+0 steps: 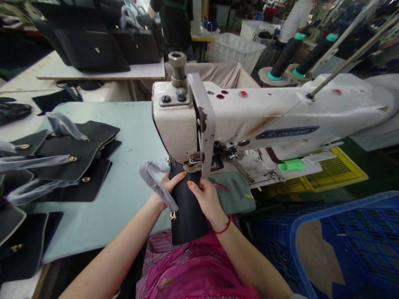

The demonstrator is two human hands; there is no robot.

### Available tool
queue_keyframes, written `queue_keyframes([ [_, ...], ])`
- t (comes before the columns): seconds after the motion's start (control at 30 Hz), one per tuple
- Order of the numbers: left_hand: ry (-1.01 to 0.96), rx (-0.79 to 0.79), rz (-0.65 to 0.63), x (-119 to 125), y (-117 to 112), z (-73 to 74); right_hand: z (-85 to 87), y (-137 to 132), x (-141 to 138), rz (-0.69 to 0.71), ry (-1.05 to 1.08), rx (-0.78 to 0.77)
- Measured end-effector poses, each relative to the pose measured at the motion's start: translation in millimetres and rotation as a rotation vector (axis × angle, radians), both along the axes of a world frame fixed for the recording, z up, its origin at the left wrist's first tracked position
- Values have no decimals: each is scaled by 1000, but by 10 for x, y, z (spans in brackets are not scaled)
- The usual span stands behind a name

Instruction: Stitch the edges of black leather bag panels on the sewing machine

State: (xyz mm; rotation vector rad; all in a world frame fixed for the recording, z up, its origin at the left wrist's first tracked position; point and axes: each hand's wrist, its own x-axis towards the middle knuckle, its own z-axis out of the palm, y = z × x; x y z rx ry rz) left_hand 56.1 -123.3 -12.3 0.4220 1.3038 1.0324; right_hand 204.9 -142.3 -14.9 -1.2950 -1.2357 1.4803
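Observation:
A black leather bag panel [187,207] lies lengthwise under the head of a white sewing machine [177,120]. Its handle [156,182], wrapped in clear plastic, arches out to the left between gold-coloured fittings. My left hand [166,189] grips the panel's left edge, with the thumb on top just in front of the machine's foot. On the right edge, my right hand [207,197] pinches the panel, thumb on top and the other fingers partly hidden. The needle is hidden behind the machine head. Pink-handled thread snips [220,185] rest on the machine bed beside my right hand.
Several black panels with wrapped handles [68,153] are piled on the pale table [134,133] at left. Black bags [90,50] stand behind. A blue basket [299,232] and a yellow crate [343,170] sit at right. Thread cones [286,56] stand behind the machine.

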Motion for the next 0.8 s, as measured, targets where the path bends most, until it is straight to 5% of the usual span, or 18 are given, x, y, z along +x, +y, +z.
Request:
queue_keyframes([
  [0.43, 71, 170, -108, -188, 305, -29, -56, 182, -92, -30, -107, 51],
  [0.8, 36, 196, -224, -255, 307, 40, 35, 261, 61, -11, -73, 39],
])
